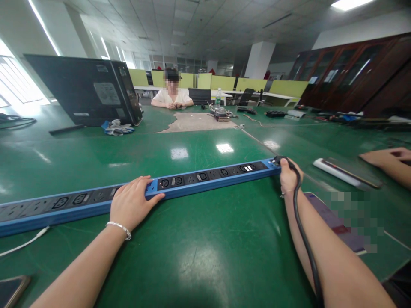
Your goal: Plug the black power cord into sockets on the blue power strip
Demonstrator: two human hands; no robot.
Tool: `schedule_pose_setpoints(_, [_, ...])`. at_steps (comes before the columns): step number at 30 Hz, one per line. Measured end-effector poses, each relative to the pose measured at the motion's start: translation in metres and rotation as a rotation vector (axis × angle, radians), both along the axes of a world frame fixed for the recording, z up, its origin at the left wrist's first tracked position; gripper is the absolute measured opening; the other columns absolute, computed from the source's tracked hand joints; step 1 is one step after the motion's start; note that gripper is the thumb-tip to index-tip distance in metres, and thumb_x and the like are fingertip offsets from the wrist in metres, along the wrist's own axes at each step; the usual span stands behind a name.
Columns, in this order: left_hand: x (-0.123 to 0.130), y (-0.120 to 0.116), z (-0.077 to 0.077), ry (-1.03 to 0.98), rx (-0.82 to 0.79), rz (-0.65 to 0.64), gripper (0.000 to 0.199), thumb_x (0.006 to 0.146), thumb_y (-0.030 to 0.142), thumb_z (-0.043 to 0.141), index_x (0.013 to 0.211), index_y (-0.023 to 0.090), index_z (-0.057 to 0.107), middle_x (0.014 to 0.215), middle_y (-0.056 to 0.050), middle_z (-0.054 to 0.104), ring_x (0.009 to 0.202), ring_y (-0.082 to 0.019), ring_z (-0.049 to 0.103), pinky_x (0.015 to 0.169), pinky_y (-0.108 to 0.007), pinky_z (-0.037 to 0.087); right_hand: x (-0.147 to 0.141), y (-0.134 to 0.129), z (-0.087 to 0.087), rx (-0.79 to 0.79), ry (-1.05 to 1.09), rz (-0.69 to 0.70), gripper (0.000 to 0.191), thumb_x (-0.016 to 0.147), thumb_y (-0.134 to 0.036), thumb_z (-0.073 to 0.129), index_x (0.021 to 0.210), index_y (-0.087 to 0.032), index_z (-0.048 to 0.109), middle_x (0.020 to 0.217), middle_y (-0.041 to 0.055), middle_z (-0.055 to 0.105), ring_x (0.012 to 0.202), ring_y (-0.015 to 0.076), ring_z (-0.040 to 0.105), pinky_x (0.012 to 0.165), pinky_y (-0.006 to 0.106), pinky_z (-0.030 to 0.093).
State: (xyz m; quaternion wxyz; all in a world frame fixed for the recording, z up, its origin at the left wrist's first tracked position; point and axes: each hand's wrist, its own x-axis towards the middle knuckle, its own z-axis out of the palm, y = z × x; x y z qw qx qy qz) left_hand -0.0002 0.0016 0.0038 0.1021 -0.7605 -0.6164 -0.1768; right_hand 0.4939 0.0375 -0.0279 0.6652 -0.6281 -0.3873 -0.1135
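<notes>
A long blue power strip (205, 179) with black sockets lies slantwise across the green table. My left hand (133, 199) is closed over its middle, thumb on the near side and fingers over the top. At the strip's right end, my right hand (289, 175) grips the black power cable (300, 214) where it meets the strip. From there the cable runs back along my forearm to the bottom of the view. My right fingertips are partly hidden behind the strip's end and the cable.
A black computer case (80, 90) stands at the back left, with gloves (117, 127) beside it. Another person (172, 94) sits opposite. Another person's hand (382, 156) rests at right, near a white bar-shaped object (340, 172). A phone (13, 291) lies lower left, near a white cable (28, 243).
</notes>
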Motion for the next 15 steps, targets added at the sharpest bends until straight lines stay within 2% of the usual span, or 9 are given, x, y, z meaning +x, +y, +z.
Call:
schedule_pose_setpoints(3, [0.0003,-0.0002,0.0003,0.001,-0.004,-0.001,0.057,0.079,0.057,0.048,0.116,0.014,0.053,0.121,-0.013,0.061,0.110,-0.029,0.056,0.095,-0.041,0.039,0.0013,0.0018,-0.0039,-0.050,0.010,0.027,0.049,0.071,-0.057,0.059,0.091,-0.014,0.068,0.090,0.0086,0.070,0.088,0.0230,0.065,0.089,0.041,0.049])
schedule_pose_setpoints(9, [0.0007,-0.0006,0.0012,0.005,-0.016,0.007,0.057,0.079,0.058,0.047,0.117,0.016,0.052,0.121,-0.013,0.061,0.110,-0.029,0.056,0.095,-0.042,0.039,-0.0048,-0.0006,0.0006,-0.144,-0.049,0.030,0.046,0.075,-0.056,0.056,0.093,-0.015,0.068,0.093,0.0084,0.069,0.093,0.0229,0.063,0.091,0.040,0.047])
schedule_pose_setpoints(15, [-0.0004,-0.0002,0.0011,0.004,-0.023,0.008,0.058,0.079,0.059,0.046,0.117,0.017,0.052,0.121,-0.012,0.061,0.110,-0.029,0.056,0.095,-0.042,0.039,0.0044,0.0037,-0.0049,-0.285,-0.149,0.021,0.042,0.077,-0.053,0.052,0.095,-0.019,0.069,0.098,0.0073,0.070,0.102,0.0254,0.060,0.097,0.043,0.042])
